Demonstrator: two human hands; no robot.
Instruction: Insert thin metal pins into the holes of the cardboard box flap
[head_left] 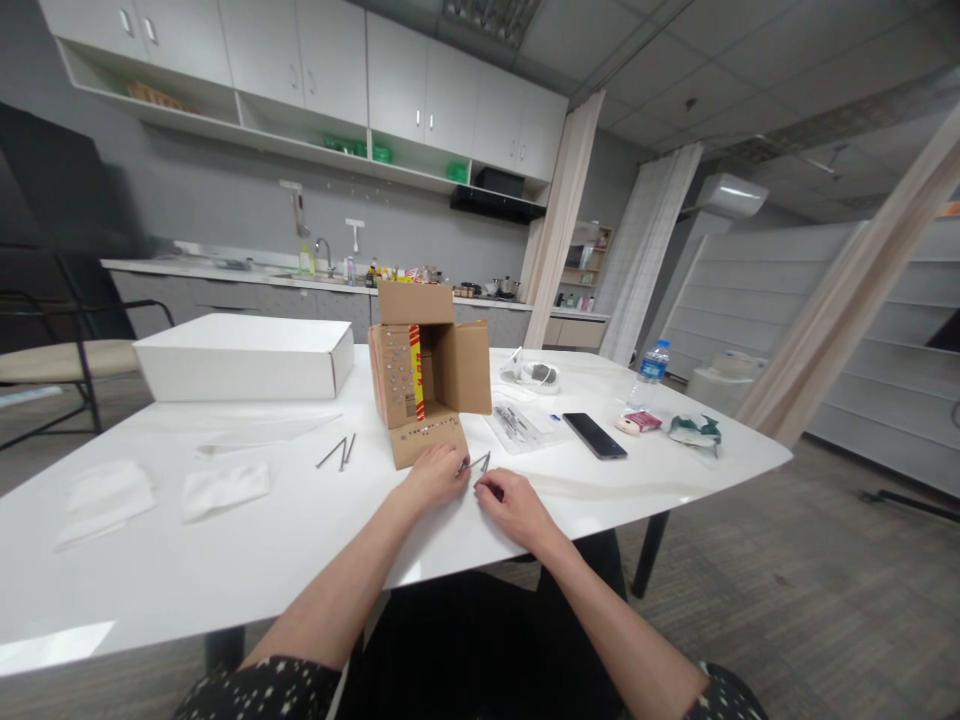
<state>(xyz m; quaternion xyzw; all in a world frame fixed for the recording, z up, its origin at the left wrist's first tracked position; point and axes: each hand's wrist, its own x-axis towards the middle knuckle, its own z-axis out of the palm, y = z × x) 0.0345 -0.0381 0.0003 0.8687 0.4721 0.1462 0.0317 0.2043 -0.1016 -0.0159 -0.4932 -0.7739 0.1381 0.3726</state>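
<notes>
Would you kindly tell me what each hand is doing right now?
Left hand: closed on thin grey metal pins.
Right hand: fingers pinched; hold cannot be told.

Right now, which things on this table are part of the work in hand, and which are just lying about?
In hand: left hand, right hand, metal tool, open cardboard box.
Lying about: white box, phone, water bottle, white cloths.

Evenly and brightly lit from overhead ceiling fixtures, with soft glare on the glossy white surface [225,540], faint shadows under the cardboard box [427,385], marked wide-angle bending toward the edges, slight motion blur at far left, sharp focus at centre.
</notes>
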